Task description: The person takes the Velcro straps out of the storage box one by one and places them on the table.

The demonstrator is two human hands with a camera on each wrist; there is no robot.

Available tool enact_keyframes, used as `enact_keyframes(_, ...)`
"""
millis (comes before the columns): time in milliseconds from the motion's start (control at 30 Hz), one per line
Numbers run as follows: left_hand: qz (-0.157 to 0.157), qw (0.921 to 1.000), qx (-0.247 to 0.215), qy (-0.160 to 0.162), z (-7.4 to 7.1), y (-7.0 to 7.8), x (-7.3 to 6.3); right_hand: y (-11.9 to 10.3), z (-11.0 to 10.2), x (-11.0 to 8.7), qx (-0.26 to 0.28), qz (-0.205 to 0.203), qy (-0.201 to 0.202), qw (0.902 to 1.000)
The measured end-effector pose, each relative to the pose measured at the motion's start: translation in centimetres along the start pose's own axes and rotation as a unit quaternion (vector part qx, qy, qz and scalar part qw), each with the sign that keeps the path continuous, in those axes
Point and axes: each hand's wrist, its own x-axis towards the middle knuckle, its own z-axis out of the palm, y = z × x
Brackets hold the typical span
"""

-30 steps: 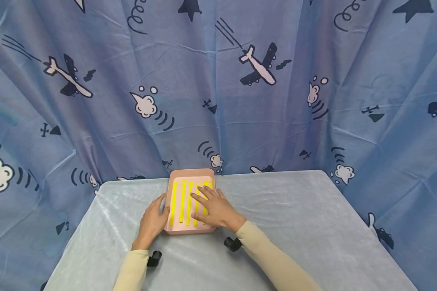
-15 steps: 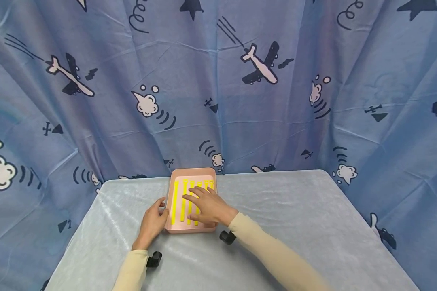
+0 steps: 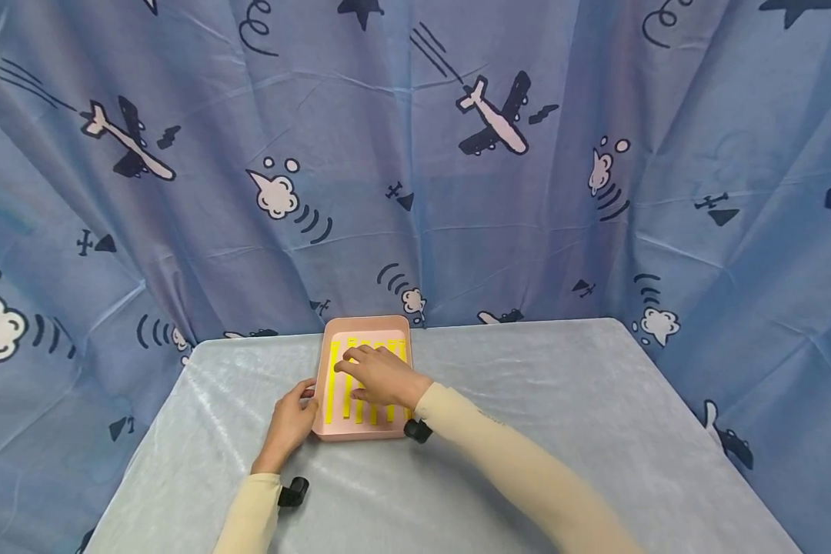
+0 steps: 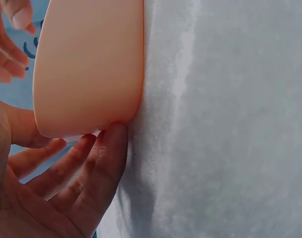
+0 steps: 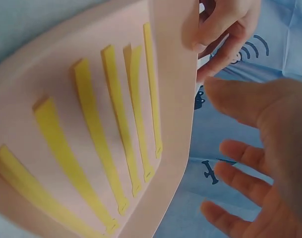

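Six yellow strips (image 5: 117, 104), countable in the right wrist view: narrow, flat, laid side by side along a tray, small gaps between them, presumably so each stays distinct from its neighbour.

One pink tray (image 5: 173, 89), shallow, flat on a pale tablecloth (image 3: 526, 400); its raised walls likely serve to contain the strips.

One left hand (image 3: 289, 423), at the tray's left side: fingers fairly straight and a little apart, tips against the outer wall, thumb at the rim, not wrapped round it; judged a light brace against sliding.

One right hand (image 3: 384, 375), above the tray: fingers bent slightly and apart, nothing seen in their grasp; seemingly raised to reach across the row.

Position of strips: inside the tray, beneath the right fingers, whose tips point toward the leftmost strip; that strip lies just inside the wall, the left fingers being outside it
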Motion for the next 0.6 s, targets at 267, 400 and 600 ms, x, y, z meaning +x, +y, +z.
enact_keyframes(267, 0.005, 1.0, -0.005, 0.004, 0.0, -0.1, 0.0, 0.1, 0.4, 2.1, -0.047, -0.039, 0.005, 0.9981)
enact_keyframes(400, 0.005, 1.0, -0.003, 0.005, 0.0, -0.1, 0.0, 0.3, 0.9, 2.9, -0.057, -0.043, -0.011, 0.9974)
enact_keyframes(600, 0.001, 1.0, -0.006, 0.003, 0.1, -0.2, 0.0, 0.6, 1.6, 3.7, -0.051, -0.024, -0.055, 0.9969)
